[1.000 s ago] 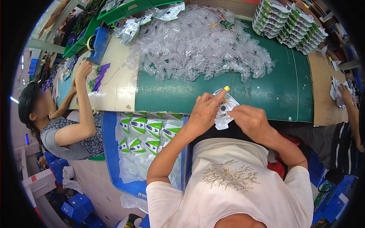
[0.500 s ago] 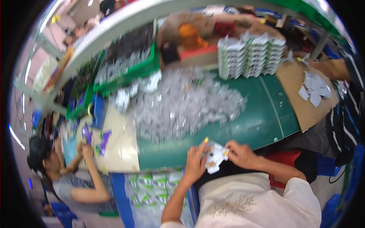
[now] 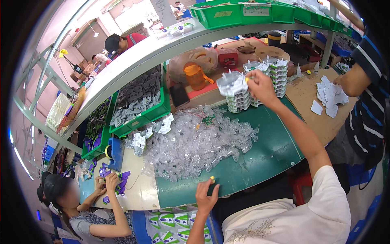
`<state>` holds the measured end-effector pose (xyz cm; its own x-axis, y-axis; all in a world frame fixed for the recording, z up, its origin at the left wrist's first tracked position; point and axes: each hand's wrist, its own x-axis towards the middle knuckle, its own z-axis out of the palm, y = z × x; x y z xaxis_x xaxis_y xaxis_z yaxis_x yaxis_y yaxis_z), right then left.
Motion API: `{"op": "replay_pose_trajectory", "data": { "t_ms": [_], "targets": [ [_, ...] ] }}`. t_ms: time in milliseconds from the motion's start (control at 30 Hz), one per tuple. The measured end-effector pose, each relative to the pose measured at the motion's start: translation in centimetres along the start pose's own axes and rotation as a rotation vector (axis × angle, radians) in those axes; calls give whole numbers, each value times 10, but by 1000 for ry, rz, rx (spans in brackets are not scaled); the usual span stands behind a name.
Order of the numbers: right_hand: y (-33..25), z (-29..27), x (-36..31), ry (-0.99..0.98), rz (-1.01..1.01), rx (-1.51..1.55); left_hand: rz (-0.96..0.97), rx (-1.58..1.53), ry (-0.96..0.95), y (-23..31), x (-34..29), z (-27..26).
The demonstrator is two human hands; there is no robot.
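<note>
1. Plainly, the person's right hand (image 3: 260, 86) is closed on the right edge of an angular, white-and-clear plastic housing (image 3: 232, 84), gripping it at the fingertips, one of which wears a small yellow cover (image 3: 247, 80).
2. The left hand (image 3: 206, 197) is loosely spread near the front edge of the smooth green tabletop (image 3: 264, 156), with nothing visible in its grasp.
3. The housing looks light and stiff, a thin-walled shell. Its glossy faces would probably feel slippery, and the clear portion might scratch or crack if squeezed hard, so the rim seems the best place to take hold.
4. It appears broad and faceted, greyish and see-through toward the upper left, whiter toward the lower right; finer detail is too small to tell.
5. It is held up at the leftmost of the tall, nested white-and-green plastic stacks (image 3: 239, 102); whether it touches the top is unclear.
6. Beyond lie a heap of clear plastic pieces (image 3: 195, 142) and, to the right, a brown cardboard sheet (image 3: 302, 96).
</note>
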<state>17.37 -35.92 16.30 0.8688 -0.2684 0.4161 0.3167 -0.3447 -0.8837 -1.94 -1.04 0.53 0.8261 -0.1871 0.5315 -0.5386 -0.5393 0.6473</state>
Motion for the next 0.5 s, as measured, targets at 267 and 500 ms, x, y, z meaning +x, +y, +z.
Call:
{"op": "replay_pose_trajectory", "data": {
  "t_ms": [267,500],
  "targets": [
    [40,20,65,222,81,-194,-3,10,0,0,-3,5],
    [51,31,56,451,-174,-388,-7,34,27,2,1,5]
  ]
}}
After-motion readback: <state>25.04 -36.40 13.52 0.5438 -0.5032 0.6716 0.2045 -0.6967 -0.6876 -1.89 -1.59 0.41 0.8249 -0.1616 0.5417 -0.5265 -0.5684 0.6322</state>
